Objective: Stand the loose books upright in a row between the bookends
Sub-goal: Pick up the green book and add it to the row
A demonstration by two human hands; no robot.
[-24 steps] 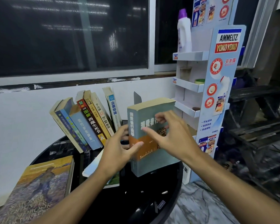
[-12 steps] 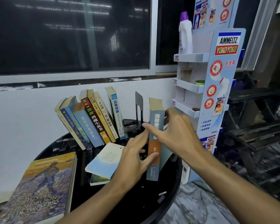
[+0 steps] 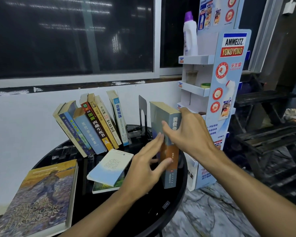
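window: dark, reflecting light streaks | wall: white, below the sill | worktop: round, glossy black | floor: grey marble | cardboard display stand: beside worktop's right edge | dark wooden slats: far right

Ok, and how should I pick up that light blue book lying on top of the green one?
Probably by its near left edge, coming from the front left, thumb on top, fingers underneath. The light blue book rests on the green book and that edge sticks out past it, leaving room below. The right hand is busy holding the grey book.
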